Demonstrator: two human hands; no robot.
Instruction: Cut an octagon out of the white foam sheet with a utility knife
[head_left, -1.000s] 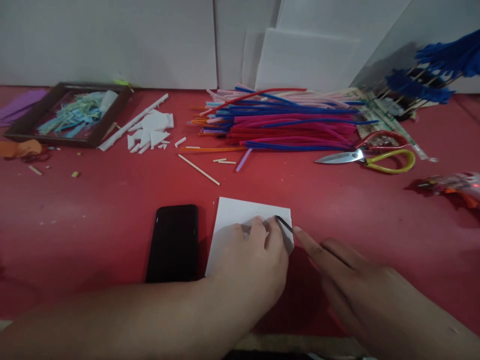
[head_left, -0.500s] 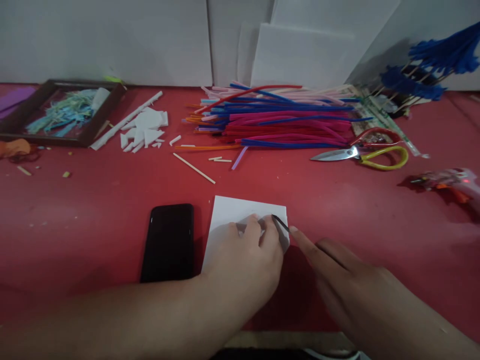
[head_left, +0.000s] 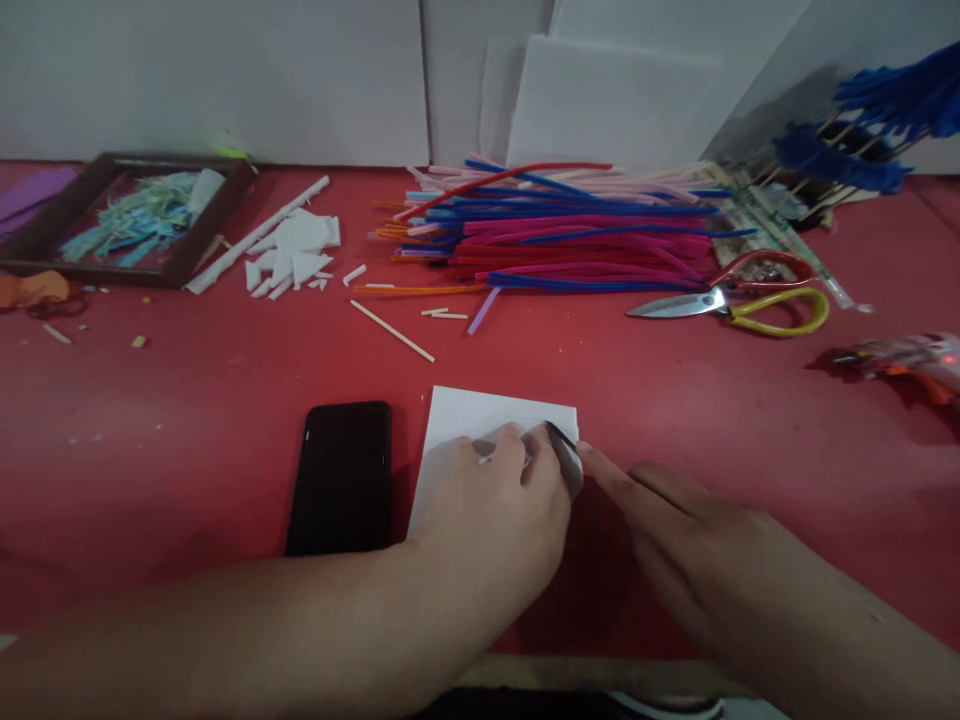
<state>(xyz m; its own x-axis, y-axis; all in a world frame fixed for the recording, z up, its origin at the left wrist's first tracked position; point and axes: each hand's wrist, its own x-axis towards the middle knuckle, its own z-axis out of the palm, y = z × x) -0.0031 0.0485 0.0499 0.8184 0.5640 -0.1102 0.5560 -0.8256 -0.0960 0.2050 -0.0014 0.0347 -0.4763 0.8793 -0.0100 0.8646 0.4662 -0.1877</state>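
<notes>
A white board [head_left: 450,420] lies on the red table near its front edge. My left hand [head_left: 502,500] presses on it, fingers spread and bent, with a greyish piece partly hidden beneath them. From the right, my right hand [head_left: 675,530] grips a thin dark blade [head_left: 562,436], index finger stretched along it. The blade's tip rests on the board beside my left fingertips. Its handle is hidden inside my right hand.
A black phone [head_left: 341,480] lies left of the board. Behind are pipe cleaners [head_left: 585,240], scissors [head_left: 675,305], white scraps [head_left: 296,250] and a framed tray [head_left: 176,260]. A glue gun [head_left: 900,355] lies at the right, below blue tufts on sticks [head_left: 840,160].
The view has shifted slightly, moving the whole scene a little right and up. Both hands keep nearly the same pose on the board.
</notes>
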